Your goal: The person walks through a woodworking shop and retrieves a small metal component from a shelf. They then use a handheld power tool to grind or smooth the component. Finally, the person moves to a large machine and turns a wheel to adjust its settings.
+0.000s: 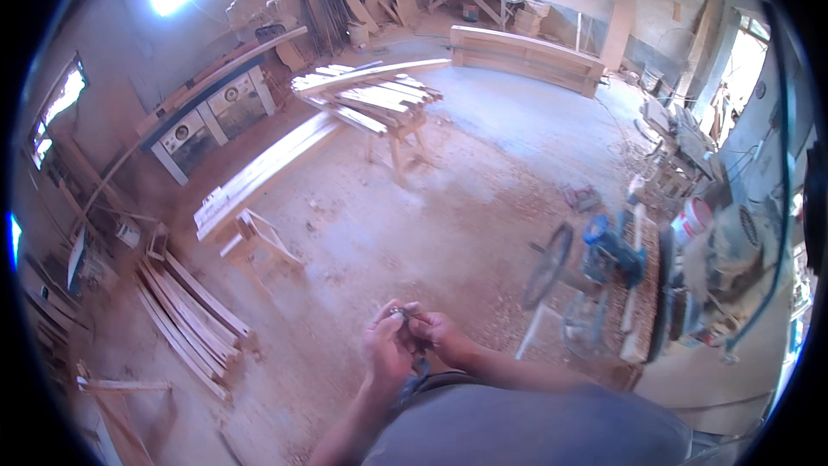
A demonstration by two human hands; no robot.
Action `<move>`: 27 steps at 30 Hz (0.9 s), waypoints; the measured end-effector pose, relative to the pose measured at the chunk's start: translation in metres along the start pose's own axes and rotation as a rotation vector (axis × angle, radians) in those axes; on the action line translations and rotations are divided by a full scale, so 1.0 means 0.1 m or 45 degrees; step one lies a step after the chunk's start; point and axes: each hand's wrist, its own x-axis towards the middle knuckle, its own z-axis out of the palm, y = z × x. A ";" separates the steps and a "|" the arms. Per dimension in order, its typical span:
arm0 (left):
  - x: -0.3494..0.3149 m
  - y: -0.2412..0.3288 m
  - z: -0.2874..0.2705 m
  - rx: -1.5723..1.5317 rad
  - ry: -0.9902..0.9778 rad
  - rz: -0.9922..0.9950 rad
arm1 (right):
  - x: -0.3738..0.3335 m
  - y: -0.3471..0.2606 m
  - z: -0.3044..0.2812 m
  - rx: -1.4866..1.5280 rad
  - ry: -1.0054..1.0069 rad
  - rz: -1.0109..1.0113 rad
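My left hand (391, 349) and my right hand (442, 334) meet close in front of my body, fingers bent inward. Between the fingertips is a small, dark, metal-looking piece (400, 315), too small and blurred to name. Both hands are closed on it, the left from one side and the right in a pinch from the other. A grey-blue strip (421, 368), perhaps a strap or cloth, shows below the hands next to my dark shirt (526, 423). Much of what lies between the palms is hidden.
Long boards (272, 168) rest across trestles (259, 246), with a pile of wood strips (371, 95) beyond. More planks (190, 319) lie on the floor at left. At right stands a machine with a blue motor (611, 250) and a wheel (548, 266). Shavings cover the floor.
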 end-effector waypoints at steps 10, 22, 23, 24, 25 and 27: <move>2.37 0.23 0.35 0.022 -0.284 -0.563 | 1.59 -0.79 -0.90 0.137 0.358 -0.095; 5.43 -0.32 1.83 0.085 -0.463 -0.566 | 3.30 -2.76 -2.95 0.326 0.348 -0.163; 5.65 -0.33 2.01 0.123 -0.504 -0.550 | 3.41 -2.98 -3.13 0.295 0.291 -0.183; 5.88 -0.34 2.18 0.162 -0.546 -0.534 | 3.53 -3.18 -3.34 0.264 0.234 -0.204; 6.10 -0.33 2.37 0.202 -0.590 -0.518 | 3.65 -3.39 -3.52 0.234 0.177 -0.227; 6.48 -0.39 2.74 0.205 -0.599 -0.524 | 3.79 -3.79 -3.92 0.088 0.165 -0.156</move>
